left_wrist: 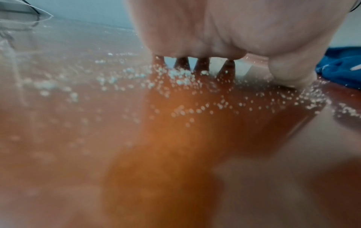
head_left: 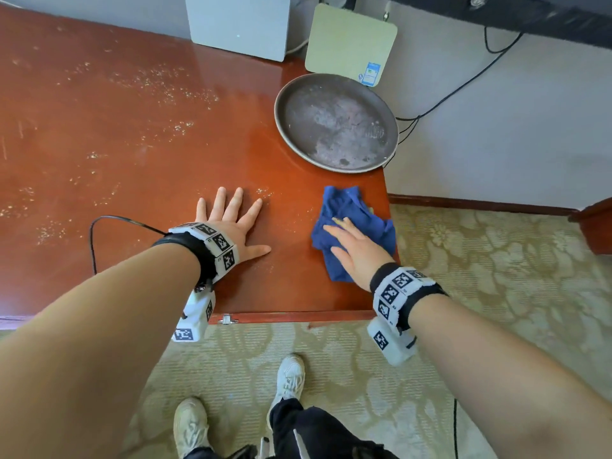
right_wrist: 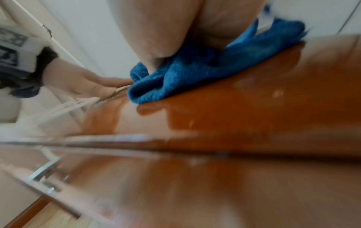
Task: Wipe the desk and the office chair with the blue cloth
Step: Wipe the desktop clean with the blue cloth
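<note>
The blue cloth (head_left: 347, 210) lies crumpled near the right front corner of the glossy red-brown desk (head_left: 132, 127). My right hand (head_left: 351, 246) presses flat on the cloth with straight fingers; the right wrist view shows the palm on the cloth (right_wrist: 195, 69). My left hand (head_left: 231, 220) rests flat on the bare desk top to the left of the cloth, fingers spread. The left wrist view shows that palm (left_wrist: 224, 30) above the speckled desk (left_wrist: 136, 123), with the cloth (left_wrist: 341, 66) at the right edge. No office chair is in view.
A round dark metal tray (head_left: 336, 122) sits at the desk's right edge behind the cloth. A white box (head_left: 241, 24) and a beige panel (head_left: 351, 41) stand further back. White specks (head_left: 149, 81) dot the desk's left side. Patterned carpet (head_left: 496, 276) and my shoes lie below.
</note>
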A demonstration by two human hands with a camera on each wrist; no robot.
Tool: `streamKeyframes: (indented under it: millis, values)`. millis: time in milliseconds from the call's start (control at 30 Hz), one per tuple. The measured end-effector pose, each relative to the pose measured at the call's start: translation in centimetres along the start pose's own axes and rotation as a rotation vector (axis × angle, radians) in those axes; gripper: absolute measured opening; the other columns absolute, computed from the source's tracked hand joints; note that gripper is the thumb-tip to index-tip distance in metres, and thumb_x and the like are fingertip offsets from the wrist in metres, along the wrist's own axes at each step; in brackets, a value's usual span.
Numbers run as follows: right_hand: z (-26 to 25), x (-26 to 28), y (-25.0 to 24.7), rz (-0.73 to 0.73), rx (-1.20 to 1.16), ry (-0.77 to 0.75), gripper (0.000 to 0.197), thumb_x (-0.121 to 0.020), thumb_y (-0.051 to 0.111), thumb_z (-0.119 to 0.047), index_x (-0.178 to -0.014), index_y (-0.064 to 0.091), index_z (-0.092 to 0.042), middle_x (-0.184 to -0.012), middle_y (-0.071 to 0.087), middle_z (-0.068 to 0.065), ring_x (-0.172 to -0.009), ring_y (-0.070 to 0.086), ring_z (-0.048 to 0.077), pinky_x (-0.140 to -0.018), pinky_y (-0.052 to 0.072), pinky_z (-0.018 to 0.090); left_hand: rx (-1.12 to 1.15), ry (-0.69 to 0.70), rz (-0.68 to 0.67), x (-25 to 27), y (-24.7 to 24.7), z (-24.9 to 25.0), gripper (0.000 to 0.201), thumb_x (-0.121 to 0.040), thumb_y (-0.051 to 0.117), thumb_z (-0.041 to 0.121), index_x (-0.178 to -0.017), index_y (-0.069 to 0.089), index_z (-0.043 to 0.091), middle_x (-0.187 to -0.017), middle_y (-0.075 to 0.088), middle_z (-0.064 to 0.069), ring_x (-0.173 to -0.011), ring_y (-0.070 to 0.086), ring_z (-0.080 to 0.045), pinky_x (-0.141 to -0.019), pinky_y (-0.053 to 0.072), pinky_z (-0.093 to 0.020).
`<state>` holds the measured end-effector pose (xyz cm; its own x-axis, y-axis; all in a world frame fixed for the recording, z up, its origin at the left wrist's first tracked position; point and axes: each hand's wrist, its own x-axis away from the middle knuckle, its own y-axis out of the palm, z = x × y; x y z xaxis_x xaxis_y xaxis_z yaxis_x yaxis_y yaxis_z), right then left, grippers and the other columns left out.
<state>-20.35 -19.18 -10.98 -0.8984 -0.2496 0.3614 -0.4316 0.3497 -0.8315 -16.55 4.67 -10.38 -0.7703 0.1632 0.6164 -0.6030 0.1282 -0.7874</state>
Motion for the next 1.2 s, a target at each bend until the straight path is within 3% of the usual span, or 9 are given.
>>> streamKeyframes:
  millis: [133, 300, 467, 567, 733, 833, 1000, 1133, 1200]
  values:
    - [1.9, 0.9, -3.3, 0.363, -0.144, 0.210, 0.045, -0.100, 0.035, -0.021, -0.145, 0.029, -0.016, -0.154, 0.021, 0.006, -0.142, 0.018, 0.021, -0.110, 0.016, 0.027, 0.007, -0.019, 0.021, 1.4, 0.3, -1.9, 0.085, -0.085, 0.026, 0.072, -0.143, -0.023, 0.034, -0.152, -0.028, -0.003, -0.139, -0.026, -0.030, -0.113, -0.009, -0.052]
    - [1.4, 2.6, 1.6, 0.110, 0.181, 0.390, 0.051, -0.100, 0.030, -0.037, -0.148, 0.014, -0.030, -0.157, -0.003, -0.002, -0.143, -0.010, 0.032, -0.114, 0.002, 0.050, 0.004, -0.088, 0.002, 3.3, 2.1, -5.6, 0.085, -0.084, 0.025, 0.073, -0.143, -0.023, 0.035, -0.153, -0.028, -0.003, -0.140, -0.025, -0.029, -0.114, -0.007, -0.052]
    - [-5.6, 3.8, 6.6, 0.079, 0.149, 0.187, 0.054, -0.099, 0.033, -0.039, -0.148, 0.010, -0.032, -0.157, -0.007, -0.004, -0.143, -0.010, 0.027, -0.115, -0.002, 0.039, 0.015, -0.141, -0.013, 5.2, 4.4, -9.1, 0.087, -0.083, 0.027, 0.076, -0.144, -0.022, 0.036, -0.153, -0.027, -0.002, -0.141, -0.022, -0.029, -0.115, -0.006, -0.051]
    - [-8.8, 3.3, 7.6, 0.091, 0.070, -0.052, 0.047, -0.099, 0.039, -0.022, -0.145, 0.028, -0.022, -0.155, 0.013, 0.000, -0.143, 0.010, 0.023, -0.116, 0.009, 0.032, 0.022, -0.143, 0.002, 5.6, 4.6, -10.1, 0.088, -0.082, 0.027, 0.076, -0.143, -0.022, 0.036, -0.153, -0.028, -0.002, -0.141, -0.022, -0.028, -0.115, -0.006, -0.050]
    - [-6.8, 0.4, 1.8, 0.456, -0.274, 0.080, 0.042, -0.096, 0.041, -0.009, -0.138, 0.039, -0.008, -0.144, 0.035, 0.013, -0.133, 0.032, 0.023, -0.101, 0.016, 0.013, 0.030, -0.140, 0.001, 5.7, 4.9, -10.4, 0.087, -0.083, 0.024, 0.076, -0.143, -0.023, 0.035, -0.153, -0.028, -0.003, -0.141, -0.022, -0.029, -0.114, -0.005, -0.051]
    - [-4.8, -1.6, -1.7, 0.589, -0.274, 0.158, 0.042, -0.097, 0.039, -0.010, -0.139, 0.037, -0.005, -0.143, 0.035, 0.015, -0.132, 0.033, 0.025, -0.101, 0.018, 0.014, 0.016, -0.142, -0.004, 5.7, 5.6, -10.4, 0.084, -0.083, 0.017, 0.076, -0.142, -0.026, 0.035, -0.151, -0.031, -0.003, -0.140, -0.024, -0.029, -0.113, -0.008, -0.051]
    - [-4.0, -4.9, 0.0, 0.176, 0.049, 0.249, 0.052, -0.097, 0.042, -0.036, -0.145, 0.028, -0.023, -0.151, 0.026, 0.007, -0.142, 0.012, 0.028, -0.110, 0.021, 0.043, 0.012, -0.154, -0.019, 5.5, 5.7, -10.5, 0.083, -0.082, 0.015, 0.076, -0.141, -0.028, 0.035, -0.150, -0.034, -0.001, -0.140, -0.025, -0.028, -0.114, -0.008, -0.051]
    - [-3.8, -5.4, 0.3, 0.296, 0.224, 0.284, 0.079, -0.087, 0.046, -0.058, -0.148, 0.001, -0.035, -0.155, 0.008, 0.005, -0.143, 0.000, 0.029, -0.112, 0.010, 0.047, 0.023, -0.159, -0.010, 5.4, 5.9, -10.5, 0.084, -0.081, 0.015, 0.077, -0.140, -0.029, 0.037, -0.150, -0.034, 0.000, -0.140, -0.027, -0.026, -0.113, -0.010, -0.050]
    - [-3.2, -5.8, -0.1, 0.223, 0.212, 0.361, 0.088, -0.084, 0.044, -0.066, -0.147, -0.007, -0.034, -0.157, -0.007, 0.004, -0.143, -0.007, 0.032, -0.114, 0.002, 0.050, 0.023, -0.161, -0.008, 5.3, 6.0, -10.5, 0.084, -0.081, 0.014, 0.078, -0.139, -0.029, 0.037, -0.150, -0.034, 0.001, -0.139, -0.027, -0.026, -0.113, -0.011, -0.050]
